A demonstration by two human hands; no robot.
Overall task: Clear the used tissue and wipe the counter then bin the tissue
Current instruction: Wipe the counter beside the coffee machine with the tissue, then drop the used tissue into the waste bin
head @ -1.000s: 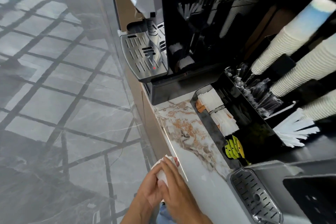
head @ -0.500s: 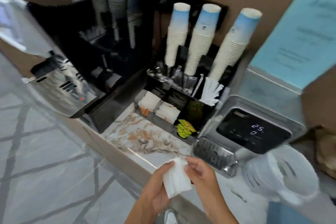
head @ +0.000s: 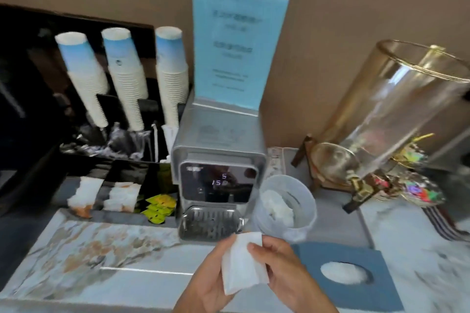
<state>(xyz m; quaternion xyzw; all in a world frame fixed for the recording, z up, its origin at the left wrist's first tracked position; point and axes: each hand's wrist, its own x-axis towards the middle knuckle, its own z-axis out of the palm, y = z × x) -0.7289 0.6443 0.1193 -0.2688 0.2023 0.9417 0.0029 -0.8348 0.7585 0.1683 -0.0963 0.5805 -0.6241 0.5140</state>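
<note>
While we hold it over the front edge of the tabletop (head: 106,256), here is where things stand:

tissue: white tissue (head: 243,265) is up off the marble, flat and folded, between both hands; we judge it is held that way to give a clean face for wiping.
left hand: left hand (head: 212,284) cups it from below, fingers (head: 226,244) curled on its left edge, pinching it.
right hand: right hand (head: 284,269) pinches the right edge, thumb on top.
bin: small clear bin (head: 286,207) sits just right of the water dispenser (head: 217,180), near our hands, crumpled white paper already inside; likely the drop point.
tissue box: blue tissue box (head: 351,277) lies just right of the hands, within reach for a refill.
wipe area: bare marble left of the hands, in front of the sachet tray (head: 119,193); we cannot tell if it is wet or dirty.
risk: dispenser drip tray (head: 211,222) is close; a wide swipe could catch it.
</note>
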